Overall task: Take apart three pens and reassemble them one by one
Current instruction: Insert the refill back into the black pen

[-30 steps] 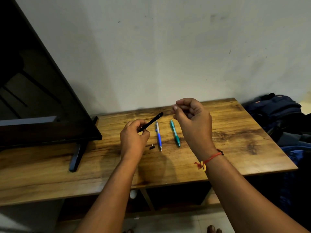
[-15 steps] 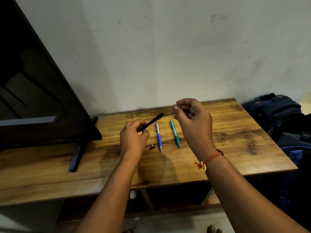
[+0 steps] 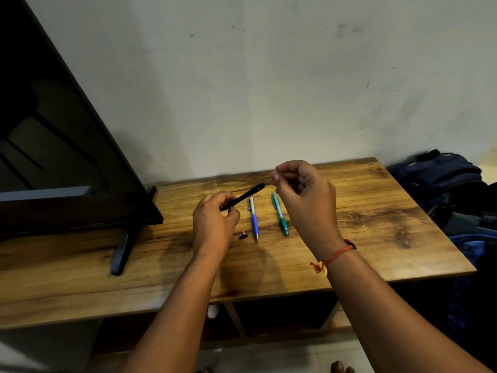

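My left hand [image 3: 215, 224] grips the black pen [image 3: 243, 196] above the table [image 3: 376, 224]. My right hand [image 3: 304, 200] is curled tight; I cannot tell its contents. A black piece [image 3: 243, 235], blue pen [image 3: 253, 219] and teal pen [image 3: 280, 214] lie between the hands. TV [image 3: 67, 170] left, bag [image 3: 441, 179] right.

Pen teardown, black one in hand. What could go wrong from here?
1. The small black part lies loose on the table, just beside the left hand; a wrist sweep could knock it away.
2. The left hand grips the black pen by one end only, tilted; it may slip or spill inner pieces.
3. The right hand is curled; whatever it may pinch is hidden and easily dropped.
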